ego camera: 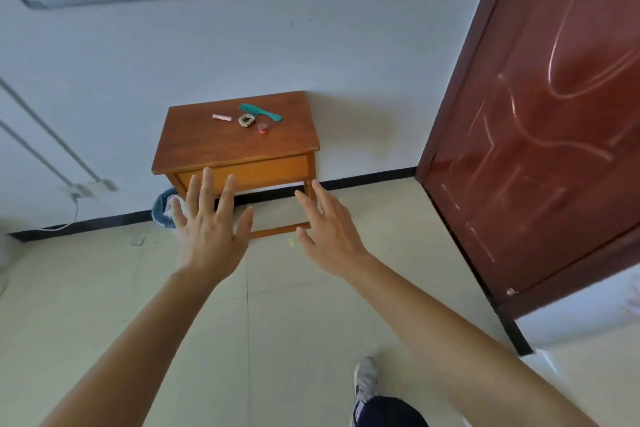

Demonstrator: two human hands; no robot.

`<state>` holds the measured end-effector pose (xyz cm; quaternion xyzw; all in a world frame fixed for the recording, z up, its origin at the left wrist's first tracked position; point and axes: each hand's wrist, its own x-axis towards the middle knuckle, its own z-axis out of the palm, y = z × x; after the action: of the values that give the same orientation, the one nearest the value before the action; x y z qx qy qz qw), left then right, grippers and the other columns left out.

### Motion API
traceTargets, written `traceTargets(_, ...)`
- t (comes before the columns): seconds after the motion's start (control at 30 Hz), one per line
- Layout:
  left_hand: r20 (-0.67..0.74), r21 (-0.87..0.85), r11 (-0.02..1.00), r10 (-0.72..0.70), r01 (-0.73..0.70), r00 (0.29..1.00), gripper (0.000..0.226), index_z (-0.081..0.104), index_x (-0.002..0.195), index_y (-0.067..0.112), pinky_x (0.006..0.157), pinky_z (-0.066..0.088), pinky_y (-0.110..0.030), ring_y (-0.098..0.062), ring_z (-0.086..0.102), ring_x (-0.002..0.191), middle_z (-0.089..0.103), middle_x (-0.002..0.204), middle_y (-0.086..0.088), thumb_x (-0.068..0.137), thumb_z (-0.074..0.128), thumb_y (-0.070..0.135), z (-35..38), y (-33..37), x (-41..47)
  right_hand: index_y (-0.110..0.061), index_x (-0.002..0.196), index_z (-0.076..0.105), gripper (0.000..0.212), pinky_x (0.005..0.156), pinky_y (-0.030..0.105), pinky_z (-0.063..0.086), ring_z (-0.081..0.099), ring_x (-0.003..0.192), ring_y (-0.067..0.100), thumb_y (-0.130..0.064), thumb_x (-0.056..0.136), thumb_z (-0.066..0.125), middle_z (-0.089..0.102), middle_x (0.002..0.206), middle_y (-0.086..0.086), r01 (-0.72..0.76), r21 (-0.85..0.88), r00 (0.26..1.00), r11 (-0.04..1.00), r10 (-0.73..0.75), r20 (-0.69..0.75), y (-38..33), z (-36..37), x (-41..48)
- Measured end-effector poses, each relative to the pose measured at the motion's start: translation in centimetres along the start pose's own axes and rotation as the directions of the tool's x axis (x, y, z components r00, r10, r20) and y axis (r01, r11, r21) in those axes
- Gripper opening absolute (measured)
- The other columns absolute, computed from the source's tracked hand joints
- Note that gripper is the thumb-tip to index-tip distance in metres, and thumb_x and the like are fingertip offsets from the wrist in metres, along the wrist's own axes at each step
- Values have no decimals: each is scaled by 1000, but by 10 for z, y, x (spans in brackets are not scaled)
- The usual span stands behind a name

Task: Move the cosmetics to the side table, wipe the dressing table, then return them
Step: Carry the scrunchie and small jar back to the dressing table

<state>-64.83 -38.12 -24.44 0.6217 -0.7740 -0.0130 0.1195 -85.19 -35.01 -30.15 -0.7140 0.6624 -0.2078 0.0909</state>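
Observation:
A small wooden table [207,146] stands against the white wall ahead. On its top lie a teal comb [260,112], a pink tube [221,117], a beige scrunchie [246,121] and a small red jar [262,128], all grouped toward the back. My left hand [211,229] and my right hand [329,229] are stretched out in front of me with fingers spread, both holding nothing. They hover short of the table's front, well apart from the items.
A dark red door [540,121] stands open at the right. A bluish bin [165,208] with something white in it sits on the floor left of the table. Pipes run down the wall at left. Pale tiled floor lies between me and the table; my shoe [365,380] shows below.

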Motion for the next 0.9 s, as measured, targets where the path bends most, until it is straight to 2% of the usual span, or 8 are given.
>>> traceTargets(0.23, 49, 33, 999, -4, 2, 999, 66, 11, 154, 30, 118, -2, -58, -26, -10, 149, -6, 163, -5, 96, 24, 59, 47, -17, 119, -20, 156, 18, 63, 121, 45, 21, 13, 150, 29, -36, 101, 45, 5, 163, 14, 14, -48, 1000, 999, -13, 10, 54, 17, 129)
traceTargets(0.53, 148, 67, 995, -90, 81, 985, 66, 10, 154, 29, 118, -4, -56, -23, -10, 150, -7, 163, -2, 97, 26, 57, 71, -8, 283, -24, 155, 14, 65, 121, 45, 23, 9, 151, 27, -38, 100, 45, 2, 164, 10, -52, -44, 995, 998, 55, 79, 134, 20, 315)
traceTargets(0.8, 243, 88, 987, -150, 132, 958, 65, 14, 154, 30, 119, 0, -57, -24, -7, 150, -5, 163, -2, 97, 32, 56, 116, -53, 358, -26, 156, 9, 70, 119, 45, 24, 8, 151, 27, -36, 99, 50, -2, 165, 6, -3, -51, 956, 999, 17, 293, 145, 61, 414)
traceTargets(0.9, 288, 111, 986, -154, 127, 945, 66, 13, 154, 30, 118, 2, -57, -25, -6, 150, -5, 164, -3, 97, 33, 56, 140, -79, 396, -28, 155, 8, 71, 119, 44, 25, 8, 151, 26, -36, 100, 50, -2, 165, 4, -10, -47, 945, 999, 25, 325, 146, 79, 449)
